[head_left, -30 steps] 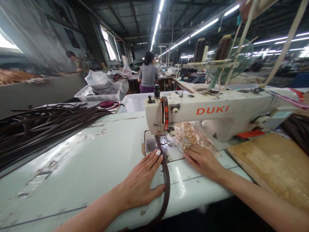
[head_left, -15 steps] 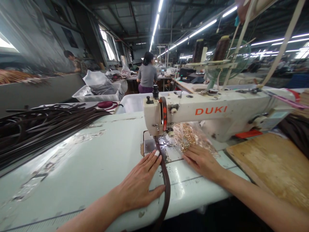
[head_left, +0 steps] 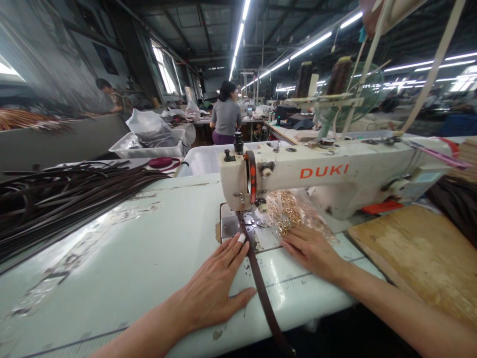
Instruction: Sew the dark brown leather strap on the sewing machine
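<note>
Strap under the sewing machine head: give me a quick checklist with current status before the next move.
1. Brown strap runs straight from the table edge to the presser foot: ok.
2. Left hand flat on the table beside the strap, fingertips short of the needle: ok.
3. Right hand rests clear of the needle, by the bag of gold hardware: ok.
4. Bag kept off the strap's path: ok.
5. Presser foot down on the strap: cannot tell.
6. Needle threaded: cannot tell.
</note>
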`<state>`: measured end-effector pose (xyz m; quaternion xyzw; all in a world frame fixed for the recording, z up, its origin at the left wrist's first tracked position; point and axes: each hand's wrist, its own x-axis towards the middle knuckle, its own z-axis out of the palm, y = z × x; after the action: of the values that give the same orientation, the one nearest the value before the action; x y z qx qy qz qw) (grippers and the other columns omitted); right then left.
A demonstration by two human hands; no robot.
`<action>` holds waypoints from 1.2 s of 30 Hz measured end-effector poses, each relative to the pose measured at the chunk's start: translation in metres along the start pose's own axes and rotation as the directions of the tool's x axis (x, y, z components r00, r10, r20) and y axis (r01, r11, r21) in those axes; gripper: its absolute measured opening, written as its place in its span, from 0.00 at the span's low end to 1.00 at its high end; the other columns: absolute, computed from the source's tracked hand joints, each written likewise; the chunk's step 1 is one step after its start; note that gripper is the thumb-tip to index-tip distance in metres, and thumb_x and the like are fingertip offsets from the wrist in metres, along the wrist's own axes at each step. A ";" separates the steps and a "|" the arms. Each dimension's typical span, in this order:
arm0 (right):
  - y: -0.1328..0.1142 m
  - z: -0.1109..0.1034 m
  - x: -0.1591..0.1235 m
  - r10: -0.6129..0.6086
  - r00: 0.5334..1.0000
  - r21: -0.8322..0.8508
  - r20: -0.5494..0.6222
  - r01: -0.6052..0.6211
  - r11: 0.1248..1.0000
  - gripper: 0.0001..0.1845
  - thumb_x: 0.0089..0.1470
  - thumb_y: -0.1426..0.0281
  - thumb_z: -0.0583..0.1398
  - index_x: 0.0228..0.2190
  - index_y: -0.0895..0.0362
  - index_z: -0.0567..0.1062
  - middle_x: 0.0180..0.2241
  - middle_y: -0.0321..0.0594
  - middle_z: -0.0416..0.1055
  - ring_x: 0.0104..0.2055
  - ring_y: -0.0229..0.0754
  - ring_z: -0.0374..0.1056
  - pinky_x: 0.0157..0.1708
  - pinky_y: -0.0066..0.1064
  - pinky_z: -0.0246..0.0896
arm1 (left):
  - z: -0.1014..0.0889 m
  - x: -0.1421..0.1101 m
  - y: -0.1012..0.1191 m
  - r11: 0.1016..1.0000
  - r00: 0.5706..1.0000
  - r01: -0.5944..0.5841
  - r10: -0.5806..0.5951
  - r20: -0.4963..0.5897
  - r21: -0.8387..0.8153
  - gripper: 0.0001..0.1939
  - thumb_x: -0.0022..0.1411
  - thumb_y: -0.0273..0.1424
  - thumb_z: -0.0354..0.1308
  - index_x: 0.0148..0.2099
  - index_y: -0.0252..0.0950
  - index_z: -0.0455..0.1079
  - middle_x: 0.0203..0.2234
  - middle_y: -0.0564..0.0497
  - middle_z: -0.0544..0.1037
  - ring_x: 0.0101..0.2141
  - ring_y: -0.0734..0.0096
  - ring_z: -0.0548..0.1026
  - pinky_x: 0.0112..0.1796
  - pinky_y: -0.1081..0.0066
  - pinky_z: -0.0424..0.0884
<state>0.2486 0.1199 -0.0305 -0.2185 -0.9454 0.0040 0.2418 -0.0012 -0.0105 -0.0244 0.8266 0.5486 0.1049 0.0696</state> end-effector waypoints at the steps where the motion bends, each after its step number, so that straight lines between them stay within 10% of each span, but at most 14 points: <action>1: 0.000 0.000 0.000 0.000 1.000 0.001 -0.002 0.000 1.000 0.15 0.62 0.68 0.51 0.29 0.59 0.73 0.27 0.40 0.67 0.32 0.39 0.61 0.33 0.31 0.55 | 0.000 0.000 0.000 1.000 1.000 0.000 0.000 -0.005 -0.005 0.39 0.62 0.47 0.48 0.67 0.36 0.39 0.65 0.45 0.45 0.63 0.56 0.42 0.60 0.57 0.50; 36: 0.000 0.000 0.000 -0.024 1.000 -0.006 0.016 0.024 1.000 0.15 0.62 0.68 0.51 0.29 0.59 0.73 0.27 0.41 0.68 0.32 0.39 0.61 0.34 0.31 0.56 | 0.004 0.001 -0.005 0.999 0.991 -0.027 0.033 -0.129 0.046 0.28 0.64 0.39 0.50 0.63 0.38 0.54 0.60 0.46 0.60 0.59 0.59 0.58 0.58 0.56 0.59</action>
<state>0.2484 0.1197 -0.0303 -0.2079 -0.9498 0.0000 0.2338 -0.0044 -0.0078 -0.0291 0.8275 0.5415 0.1473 0.0137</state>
